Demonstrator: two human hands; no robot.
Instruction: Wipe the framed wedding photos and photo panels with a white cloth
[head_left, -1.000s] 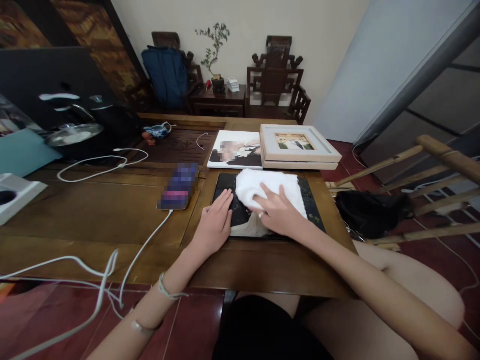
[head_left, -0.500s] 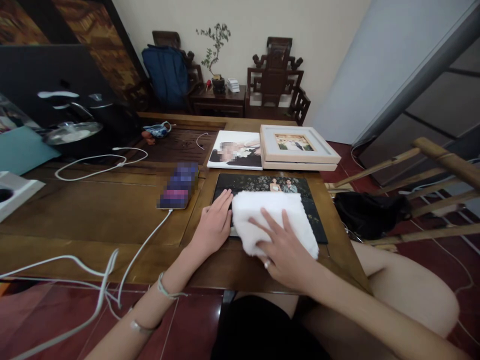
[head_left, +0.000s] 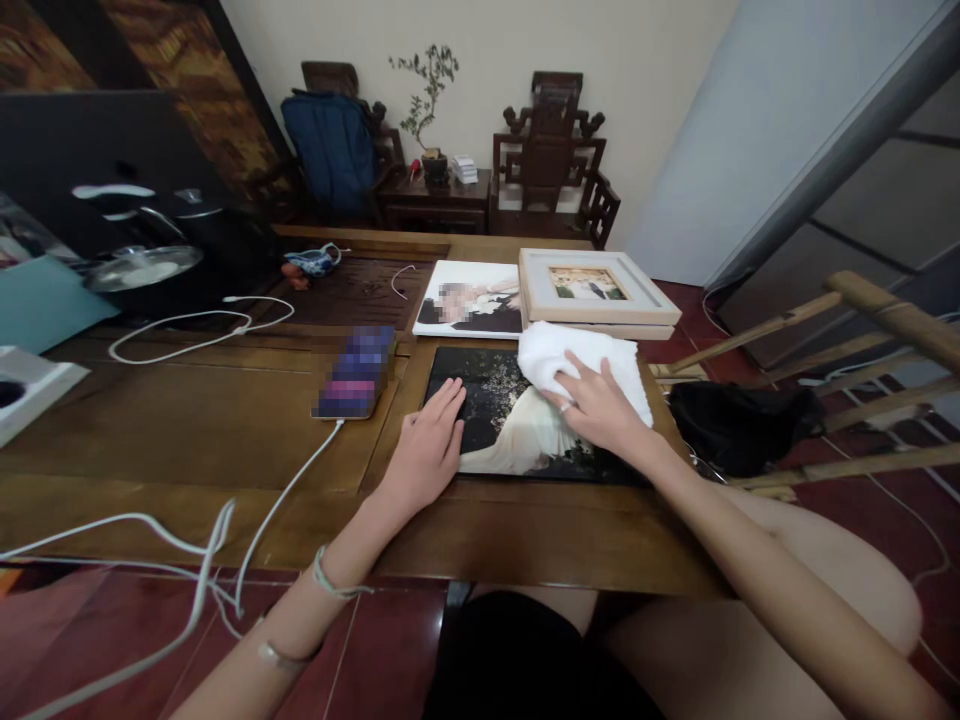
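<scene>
A dark photo panel point(head_left: 491, 425), printed with a long pale dress, lies flat near the table's front edge. My left hand point(head_left: 429, 445) rests flat along the panel's left edge, fingers stretched and close together. Over the panel's far right part is a bunched white cloth point(head_left: 626, 365), which covers the people in the print. My right hand point(head_left: 602, 405) presses down on this cloth with bent, partly spread fingers and holds it against the panel.
Behind the panel lie a white-edged photo print point(head_left: 472, 300) and stacked pale picture frames point(head_left: 652, 290). A phone point(head_left: 356, 375) on a white charging cable point(head_left: 289, 505) is to the left. Farther left stands a lidded pot point(head_left: 142, 270). A bamboo chair point(head_left: 847, 300) is at the right.
My right hand has slid the white cloth away from me and to the right, uncovering the pale dress and the panel's near part. My left hand has stayed in place.
</scene>
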